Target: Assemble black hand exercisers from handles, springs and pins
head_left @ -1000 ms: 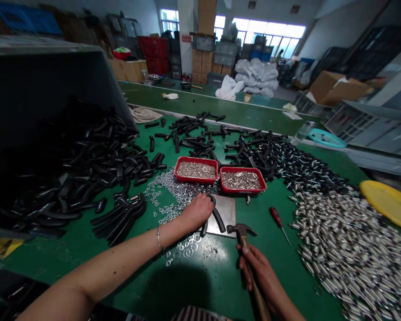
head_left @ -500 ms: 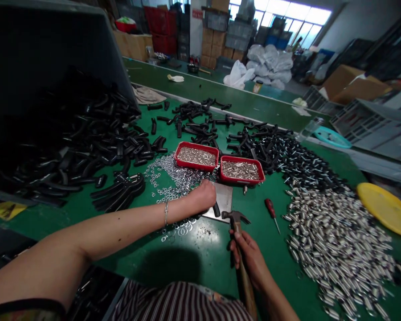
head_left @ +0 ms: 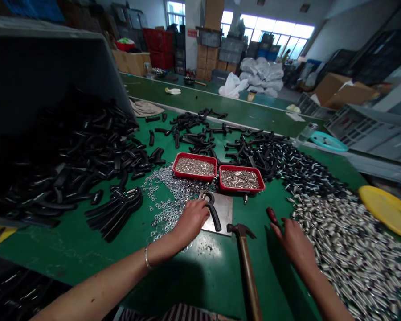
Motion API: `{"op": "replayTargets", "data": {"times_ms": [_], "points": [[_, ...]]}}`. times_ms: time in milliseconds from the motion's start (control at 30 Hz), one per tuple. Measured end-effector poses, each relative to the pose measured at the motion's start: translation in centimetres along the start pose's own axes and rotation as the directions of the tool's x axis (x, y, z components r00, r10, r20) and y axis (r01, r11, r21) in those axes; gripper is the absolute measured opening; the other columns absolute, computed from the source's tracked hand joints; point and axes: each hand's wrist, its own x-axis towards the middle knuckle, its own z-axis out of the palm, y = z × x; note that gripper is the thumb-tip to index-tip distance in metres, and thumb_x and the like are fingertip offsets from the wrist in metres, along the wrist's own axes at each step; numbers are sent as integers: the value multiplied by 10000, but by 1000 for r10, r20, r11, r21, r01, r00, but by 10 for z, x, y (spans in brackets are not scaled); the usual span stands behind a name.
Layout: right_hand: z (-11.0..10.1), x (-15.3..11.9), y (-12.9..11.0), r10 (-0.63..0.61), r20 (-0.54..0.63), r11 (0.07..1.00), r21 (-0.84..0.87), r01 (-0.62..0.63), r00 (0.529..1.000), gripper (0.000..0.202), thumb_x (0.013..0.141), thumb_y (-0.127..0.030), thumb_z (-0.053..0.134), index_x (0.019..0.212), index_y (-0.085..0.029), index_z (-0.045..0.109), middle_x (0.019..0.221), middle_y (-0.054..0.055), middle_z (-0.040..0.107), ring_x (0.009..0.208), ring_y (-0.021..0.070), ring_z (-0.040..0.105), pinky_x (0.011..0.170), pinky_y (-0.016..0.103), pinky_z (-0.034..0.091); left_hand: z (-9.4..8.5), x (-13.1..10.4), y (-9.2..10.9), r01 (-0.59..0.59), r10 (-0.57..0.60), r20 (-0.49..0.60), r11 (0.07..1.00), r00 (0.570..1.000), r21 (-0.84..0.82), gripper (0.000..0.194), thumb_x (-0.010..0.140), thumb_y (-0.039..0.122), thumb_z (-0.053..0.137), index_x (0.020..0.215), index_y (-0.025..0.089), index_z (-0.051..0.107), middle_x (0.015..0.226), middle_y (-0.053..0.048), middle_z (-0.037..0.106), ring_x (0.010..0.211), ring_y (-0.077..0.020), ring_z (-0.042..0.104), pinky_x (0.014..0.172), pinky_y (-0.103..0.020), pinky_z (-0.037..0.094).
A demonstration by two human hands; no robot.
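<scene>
Head view: left hand (head_left: 191, 219) gripped black handle (head_left: 212, 209) on steel plate (head_left: 224, 209); right hand (head_left: 292, 238) released, touching red screwdriver (head_left: 272, 215), beside hammer (head_left: 245, 258)

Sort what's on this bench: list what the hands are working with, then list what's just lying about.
In use:
left hand on the black handle piece
metal plate under that piece
right hand beside the red screwdriver
hammer, lying between the hands

Lying about:
yellow dish
teal dish
white bags
cardboard boxes
</scene>
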Motion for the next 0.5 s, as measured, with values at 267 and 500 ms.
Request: {"op": "replayTargets", "data": {"times_ms": [267, 500], "points": [[-8, 44, -2, -9, 23, 899, 439, -2, 1000, 198, 859, -403, 592, 844, -216, 529, 716, 51, 654, 640, 228, 646, 599, 324, 461, 6, -2, -15, -44, 68, 125, 982, 990, -184, 173, 972, 250, 524, 902, 177, 665, 1466, -106, 494, 1429, -301, 336, 1136, -545, 325], [-27, 31, -130, -107, -33, 63, 997, 40, 994, 227, 937, -463, 562, 1010, -262, 487, 876, 24, 724, 658, 190, 699, 596, 321, 569, 15, -1, -19, -60, 78, 113, 986, 991, -153, 160, 958, 238, 544, 908, 162, 675, 1426, -156, 511, 1400, -341, 364, 1083, -566, 390]]}}
